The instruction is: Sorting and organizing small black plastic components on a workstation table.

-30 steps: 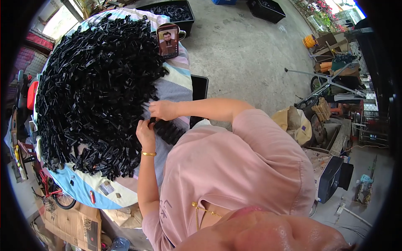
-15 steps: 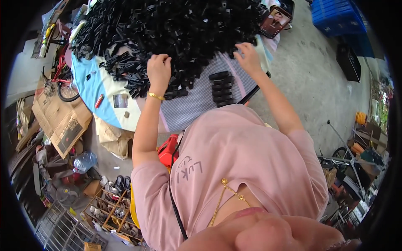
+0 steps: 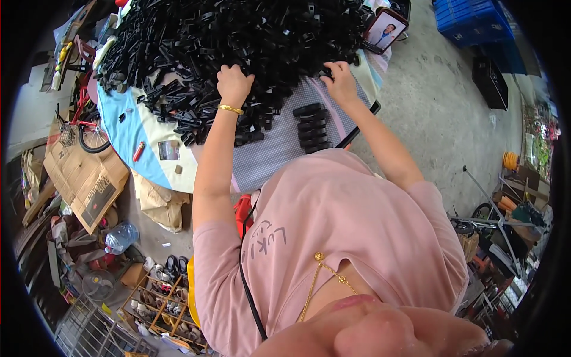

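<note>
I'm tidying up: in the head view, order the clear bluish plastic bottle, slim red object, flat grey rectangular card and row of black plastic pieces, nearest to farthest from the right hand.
1. Black row, just lower left of the right hand.
2. Grey card, to the left.
3. Red object, left of card.
4. Bluish bottle, picture's lower left.

My head (image 3: 375,333): the wide fisheye camera sits here, looking steeply down, upright.
My pink shirt (image 3: 351,208): very near, filling the lower middle.
Black pile (image 3: 238,30): farther off, cut by the far edge.
Concrete floor (image 3: 428,125): farther below, showing right of the pile.
</note>
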The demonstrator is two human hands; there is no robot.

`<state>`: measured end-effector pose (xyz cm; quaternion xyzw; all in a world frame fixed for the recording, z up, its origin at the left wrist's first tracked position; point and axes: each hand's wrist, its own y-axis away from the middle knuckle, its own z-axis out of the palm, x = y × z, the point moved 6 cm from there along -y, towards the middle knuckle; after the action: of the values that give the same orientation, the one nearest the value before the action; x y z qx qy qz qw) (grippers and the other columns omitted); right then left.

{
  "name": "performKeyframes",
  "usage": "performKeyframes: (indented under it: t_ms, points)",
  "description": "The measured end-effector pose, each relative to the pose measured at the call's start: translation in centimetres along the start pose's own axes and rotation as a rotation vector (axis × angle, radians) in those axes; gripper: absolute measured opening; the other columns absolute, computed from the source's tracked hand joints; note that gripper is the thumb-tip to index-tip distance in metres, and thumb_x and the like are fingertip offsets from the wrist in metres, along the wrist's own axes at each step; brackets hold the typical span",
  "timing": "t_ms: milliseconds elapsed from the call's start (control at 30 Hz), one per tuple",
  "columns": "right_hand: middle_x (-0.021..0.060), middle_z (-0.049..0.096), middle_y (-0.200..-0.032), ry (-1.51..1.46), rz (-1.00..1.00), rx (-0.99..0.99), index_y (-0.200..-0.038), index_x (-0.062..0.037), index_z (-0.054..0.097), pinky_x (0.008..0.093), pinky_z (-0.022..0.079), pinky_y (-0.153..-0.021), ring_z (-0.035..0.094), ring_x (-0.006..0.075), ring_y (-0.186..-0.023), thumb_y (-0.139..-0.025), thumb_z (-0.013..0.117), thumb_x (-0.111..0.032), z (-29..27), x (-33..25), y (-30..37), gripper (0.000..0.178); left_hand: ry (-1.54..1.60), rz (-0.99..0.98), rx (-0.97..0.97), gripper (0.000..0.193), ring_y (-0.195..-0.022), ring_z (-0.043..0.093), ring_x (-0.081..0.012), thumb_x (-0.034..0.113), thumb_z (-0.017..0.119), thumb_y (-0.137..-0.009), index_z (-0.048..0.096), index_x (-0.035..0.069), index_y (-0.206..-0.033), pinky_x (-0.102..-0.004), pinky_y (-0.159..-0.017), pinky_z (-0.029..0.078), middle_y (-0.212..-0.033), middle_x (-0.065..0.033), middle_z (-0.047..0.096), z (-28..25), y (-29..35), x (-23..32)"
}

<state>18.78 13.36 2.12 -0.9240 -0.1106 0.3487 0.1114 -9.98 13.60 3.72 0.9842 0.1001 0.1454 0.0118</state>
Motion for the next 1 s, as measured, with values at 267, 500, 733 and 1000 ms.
performKeyframes:
  t_ms: [267,500,733,1000]
  points:
    - [0.0102,0.066,-0.086,-0.285,0.194,0.070,-0.089,-0.0040,0.068,0.0309,0.051,-0.065,0.065,0.0225,-0.071,-0.077,0.069,-0.013,-0.5,3.6,-0.2,0.015,0.138,0.014,0.051,0.022,-0.100,0.053,-0.0376,0.021,0.066,-0.071,0.070,0.005,-0.086,-0.0436,-0.085,0.049,-0.103,-0.0186,0.058,0.3,-0.2,-0.7]
    - [0.0103,0.068,-0.085,-0.277,0.092,0.000,-0.089,-0.0045,0.069,0.0310,0.051,-0.065,0.065,0.0224,-0.071,-0.080,0.067,-0.015,-3.2,1.6,0.0,0.014,0.556,-0.005,0.278,0.024,-0.082,0.061,-0.0250,0.018,0.068,-0.080,0.062,-0.003,-0.090,-0.0323,-0.076,0.050,-0.092,-0.0143,0.063,-2.7,0.6,-2.1]
    - [0.0138,0.065,-0.087,-0.004,-0.075,-0.467,-0.086,-0.0014,0.069,0.0389,0.049,-0.076,0.061,0.0329,-0.086,-0.078,0.061,-0.009,-0.9,0.6,2.5,0.014,1.392,-0.132,-0.344,0.025,-0.087,0.065,-0.0162,0.014,0.051,-0.096,0.051,-0.001,-0.116,-0.0278,-0.075,0.054,-0.107,-0.0127,0.065,1.6,4.5,3.4]
    - [0.0154,0.059,-0.096,-0.106,-0.088,-0.209,-0.103,-0.0017,0.062,0.0403,0.050,-0.079,0.060,0.0355,-0.089,-0.075,0.068,-0.006,-0.1,-3.0,3.8,0.029,1.513,-0.244,-0.474,0.025,-0.090,0.062,-0.0127,0.013,0.050,-0.096,0.051,0.006,-0.120,-0.0268,-0.076,0.050,-0.104,-0.0077,0.066,5.0,7.1,7.4]
